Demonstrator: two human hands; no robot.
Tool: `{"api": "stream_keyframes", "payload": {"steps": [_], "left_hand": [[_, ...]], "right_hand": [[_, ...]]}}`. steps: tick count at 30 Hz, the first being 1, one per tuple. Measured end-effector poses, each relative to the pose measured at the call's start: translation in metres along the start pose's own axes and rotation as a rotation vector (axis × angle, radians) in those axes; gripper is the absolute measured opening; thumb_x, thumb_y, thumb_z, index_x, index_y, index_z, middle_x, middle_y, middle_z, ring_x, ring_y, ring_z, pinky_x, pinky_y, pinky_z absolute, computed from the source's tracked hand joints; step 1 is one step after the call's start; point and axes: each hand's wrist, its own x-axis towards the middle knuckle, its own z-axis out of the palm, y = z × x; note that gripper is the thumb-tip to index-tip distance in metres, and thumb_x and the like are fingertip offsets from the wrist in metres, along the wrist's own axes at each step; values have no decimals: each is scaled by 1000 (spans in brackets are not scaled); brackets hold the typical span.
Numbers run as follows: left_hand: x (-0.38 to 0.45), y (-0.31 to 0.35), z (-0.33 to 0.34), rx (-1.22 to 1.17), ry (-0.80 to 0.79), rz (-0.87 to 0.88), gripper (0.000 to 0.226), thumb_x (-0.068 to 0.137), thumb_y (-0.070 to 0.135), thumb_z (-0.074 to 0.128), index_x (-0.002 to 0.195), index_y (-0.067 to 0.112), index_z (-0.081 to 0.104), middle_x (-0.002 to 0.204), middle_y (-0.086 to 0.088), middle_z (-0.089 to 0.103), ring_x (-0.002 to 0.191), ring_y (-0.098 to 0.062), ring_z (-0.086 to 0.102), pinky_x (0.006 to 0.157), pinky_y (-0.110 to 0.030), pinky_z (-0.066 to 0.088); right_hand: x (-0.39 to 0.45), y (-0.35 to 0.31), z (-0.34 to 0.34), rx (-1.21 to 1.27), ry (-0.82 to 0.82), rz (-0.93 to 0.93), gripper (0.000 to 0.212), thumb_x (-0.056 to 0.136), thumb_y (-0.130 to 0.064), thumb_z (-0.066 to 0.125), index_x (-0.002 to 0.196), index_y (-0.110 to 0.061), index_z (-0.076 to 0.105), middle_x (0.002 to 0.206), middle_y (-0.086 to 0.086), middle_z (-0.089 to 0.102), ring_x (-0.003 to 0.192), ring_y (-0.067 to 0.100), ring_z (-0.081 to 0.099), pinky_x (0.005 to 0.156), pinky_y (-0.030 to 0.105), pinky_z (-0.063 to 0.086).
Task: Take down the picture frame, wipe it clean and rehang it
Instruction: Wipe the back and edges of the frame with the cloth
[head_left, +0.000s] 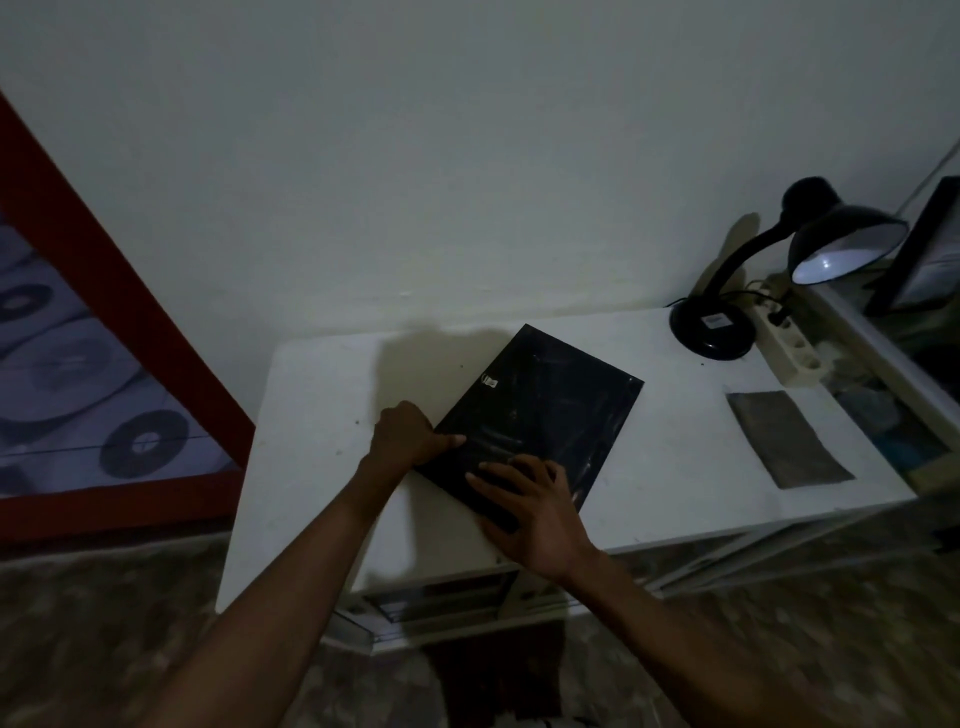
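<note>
A black picture frame (540, 410) is laid flat and askew on the white table (322, 415), back side up. Its near left edge is gripped by the left hand (408, 434), fingers curled round it, while the right hand (530, 501) is spread flat upon its near corner. A grey cloth (787, 439) is laid well apart to the right. A black desk lamp (789, 260) and a power strip (789, 345) are set by the wall, and a red-framed picture (93, 332) is seen at the left.
</note>
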Motion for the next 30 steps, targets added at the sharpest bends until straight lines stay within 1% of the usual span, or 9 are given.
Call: {"api": "stream_keyframes", "payload": {"steps": [3, 5, 9, 13, 16, 21, 24, 27, 30], "left_hand": [[-3, 2, 0, 30, -2, 4, 64, 69, 59, 80, 90, -1, 68, 88, -16, 69, 77, -28, 68, 66, -34, 59], [-8, 10, 0, 83, 18, 25, 66, 72, 60, 77, 97, 0, 67, 97, -17, 69, 85, -30, 68, 68, -32, 55], [-18, 39, 3, 89, 147, 208, 68, 80, 54, 73, 130, 10, 57, 129, -15, 56, 116, -31, 56, 92, -37, 47], [-23, 85, 21, 16, 111, 442, 78, 78, 48, 77, 141, 13, 48, 139, -15, 44, 128, -32, 45, 105, -42, 42], [-26, 126, 51, 59, 46, 564, 80, 82, 47, 74, 147, 14, 41, 150, -12, 35, 138, -29, 34, 114, -42, 32], [-30, 193, 120, 131, -117, 660, 75, 92, 44, 63, 153, 17, 30, 161, -6, 19, 148, -25, 18, 119, -36, 22], [-29, 222, 159, 188, -178, 655, 73, 96, 45, 57, 156, 21, 22, 164, -1, 10, 151, -20, 8, 122, -36, 14], [-24, 245, 189, 245, -189, 630, 71, 98, 48, 51, 156, 24, 20, 164, 0, 8, 151, -19, 8, 122, -35, 12], [-21, 255, 210, 222, -204, 598, 70, 98, 48, 51, 155, 21, 23, 164, -1, 9, 150, -18, 8, 120, -30, 11]], "right_hand": [[1, -1, -4, 19, 48, -8, 50, 88, -48, 66, 136, -37, 58, 139, -14, 56, 126, 18, 48, 98, 40, 37], [3, 1, -9, 48, 107, 19, 49, 88, -51, 65, 134, -36, 60, 136, -14, 59, 123, 16, 51, 97, 40, 39], [8, 22, -27, 87, 256, 132, 45, 90, -54, 64, 129, -32, 65, 130, -14, 62, 119, 12, 55, 97, 38, 40], [7, 74, -64, 74, 303, 434, 46, 91, -45, 64, 134, -30, 58, 126, -7, 60, 115, 14, 54, 93, 31, 40], [-9, 127, -94, 47, 301, 716, 54, 86, -35, 68, 137, -25, 54, 130, 3, 58, 120, 23, 50, 95, 39, 41], [-48, 208, -140, 30, 214, 1040, 65, 82, -38, 72, 139, -14, 53, 137, 13, 56, 128, 32, 47, 108, 44, 37], [-62, 242, -155, -19, 20, 1145, 73, 81, -53, 67, 142, -21, 47, 148, 16, 40, 135, 39, 33, 112, 53, 30], [-68, 259, -160, -57, -117, 1172, 73, 81, -60, 63, 144, -30, 42, 150, 16, 30, 133, 42, 30, 108, 56, 29], [-73, 264, -158, -181, -76, 1119, 59, 82, -55, 61, 135, -30, 50, 138, 16, 40, 121, 39, 38, 100, 50, 35]]}}
